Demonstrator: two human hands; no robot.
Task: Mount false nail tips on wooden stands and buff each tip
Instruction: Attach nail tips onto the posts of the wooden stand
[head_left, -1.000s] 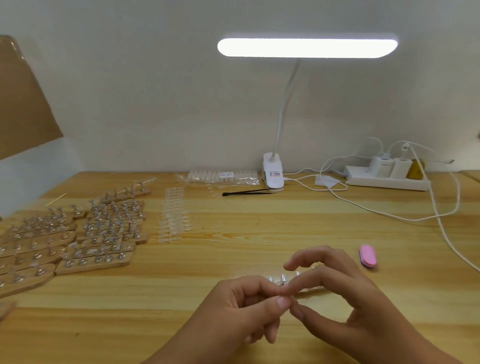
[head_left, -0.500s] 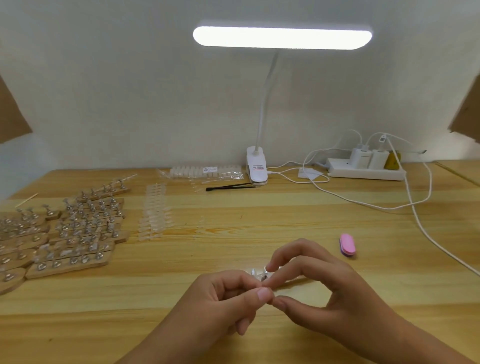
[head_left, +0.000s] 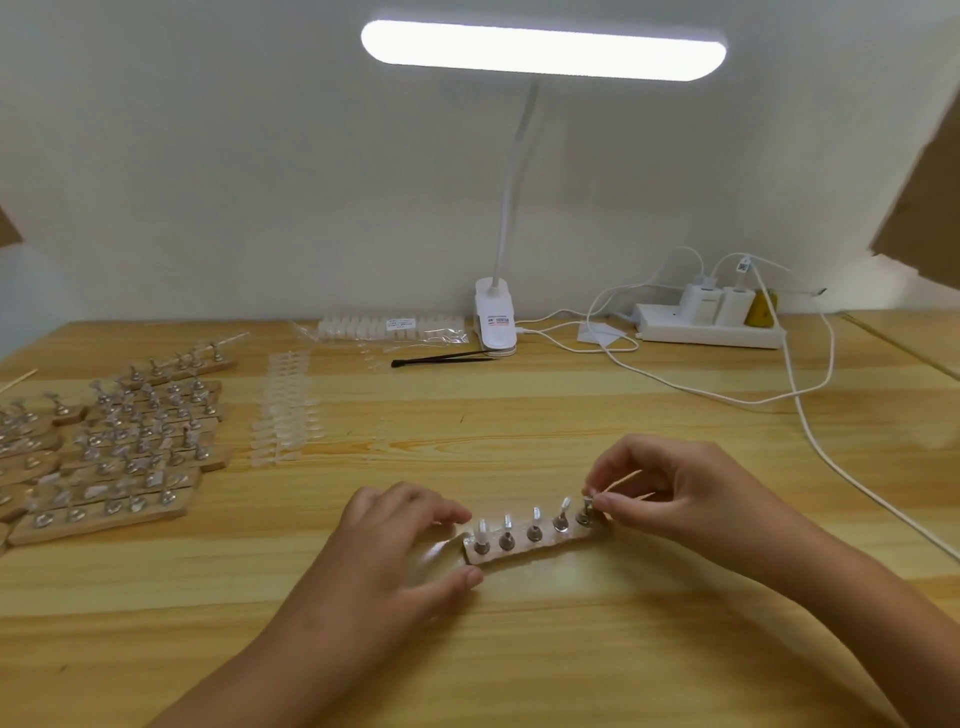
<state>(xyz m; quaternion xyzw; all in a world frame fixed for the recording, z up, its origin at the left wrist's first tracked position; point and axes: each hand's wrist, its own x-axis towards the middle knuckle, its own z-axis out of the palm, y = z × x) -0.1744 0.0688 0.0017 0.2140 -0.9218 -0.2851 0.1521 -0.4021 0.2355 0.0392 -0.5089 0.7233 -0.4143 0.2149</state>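
Observation:
A small wooden stand with several metal pegs lies on the table in front of me. White tips sit on its pegs. My left hand holds the stand's left end between thumb and fingers. My right hand pinches a thin wooden stick, and its fingertips are at the top of the rightmost peg. Whether a nail tip is under those fingertips is hidden.
Many more wooden stands lie at the left. Rows of clear nail tips lie beside them, a bag of tips and black tweezers behind. A clip lamp, power strip and white cable are at the right.
My hands have parted from each other. The left now holds the stand's left end, the right has moved to the rightmost peg. The pink buffer is no longer in view.

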